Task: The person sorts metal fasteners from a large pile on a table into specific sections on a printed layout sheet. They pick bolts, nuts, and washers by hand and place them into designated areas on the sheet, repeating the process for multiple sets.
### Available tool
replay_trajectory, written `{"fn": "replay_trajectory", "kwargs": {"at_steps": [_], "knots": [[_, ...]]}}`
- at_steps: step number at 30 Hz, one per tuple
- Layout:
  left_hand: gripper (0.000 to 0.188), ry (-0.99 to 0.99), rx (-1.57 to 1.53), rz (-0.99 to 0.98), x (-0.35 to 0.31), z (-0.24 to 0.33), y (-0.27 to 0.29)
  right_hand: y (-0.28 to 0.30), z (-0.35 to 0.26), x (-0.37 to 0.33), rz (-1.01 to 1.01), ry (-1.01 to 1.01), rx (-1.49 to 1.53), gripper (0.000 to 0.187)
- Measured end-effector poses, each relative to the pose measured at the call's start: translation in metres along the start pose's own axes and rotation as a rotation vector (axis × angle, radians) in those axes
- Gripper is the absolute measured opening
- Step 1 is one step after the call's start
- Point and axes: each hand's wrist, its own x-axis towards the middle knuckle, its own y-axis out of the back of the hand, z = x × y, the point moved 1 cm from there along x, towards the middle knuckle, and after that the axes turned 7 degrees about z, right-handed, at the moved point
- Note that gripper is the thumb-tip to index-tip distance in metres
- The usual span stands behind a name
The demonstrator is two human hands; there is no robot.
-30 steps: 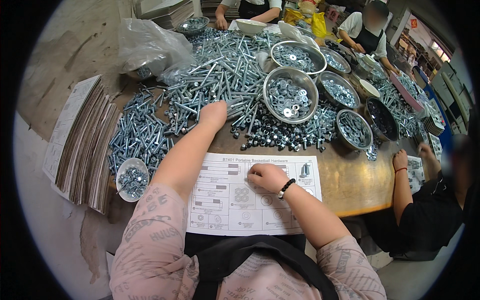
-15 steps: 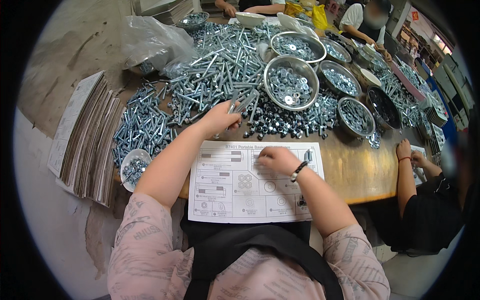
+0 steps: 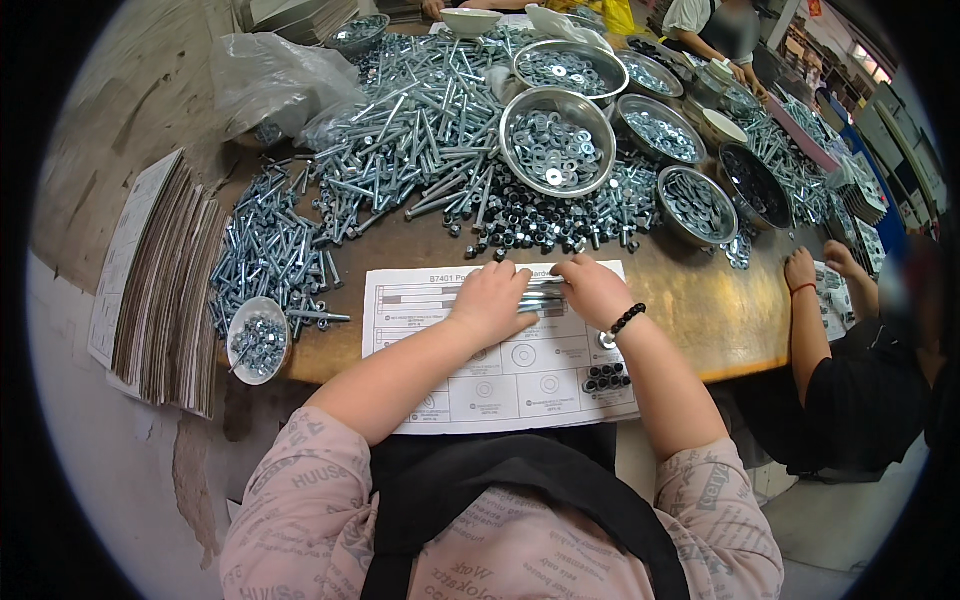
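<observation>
Several long silver bolts (image 3: 543,296) lie side by side across the upper part of a printed diagram sheet (image 3: 455,395). My left hand (image 3: 487,305) closes on their left ends, its thumb pointing right along the paper. At their right ends my right hand (image 3: 592,291) has its fingers bent in and closed on them. Below my right wrist, a small group of black-ringed nuts (image 3: 607,377) sits on the sheet's lower right. A round washer (image 3: 606,340) shows partly beside that wrist.
Beyond the sheet lie a large bolt heap (image 3: 420,130) and loose black-ringed nuts (image 3: 530,222). Steel bowls of washers (image 3: 513,165) stand behind them. A white bowl (image 3: 285,365) and a stack of sheets (image 3: 165,290) are on the left. A co-worker's hand (image 3: 800,270) is at right.
My left hand has come from the bolt heap down onto the sheet, bringing bolts. My right hand has moved slightly right and up to meet their ends. The view has shifted a little.
</observation>
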Motion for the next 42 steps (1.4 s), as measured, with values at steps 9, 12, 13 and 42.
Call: {"fn": "replay_trajectory", "kwargs": {"at_steps": [9,12,13,42], "knots": [[0.074,-0.057,-0.122,0.027,-0.033,-0.05,0.008,-0.011,0.003,0.004,-0.042,0.037,-0.088,0.016],[0.071,0.036,-0.154,0.02,-0.043,-0.055,0.012,-0.005,-0.003,0.009,-0.124,0.039,-0.12,0.014],[0.071,0.058,-0.2,0.008,-0.046,-0.055,0.013,-0.005,-0.002,0.009,-0.101,0.043,-0.09,0.013],[0.016,0.409,0.172,0.316,0.022,-0.144,0.007,0.024,-0.01,-0.02,0.112,-0.091,0.225,0.021]]}}
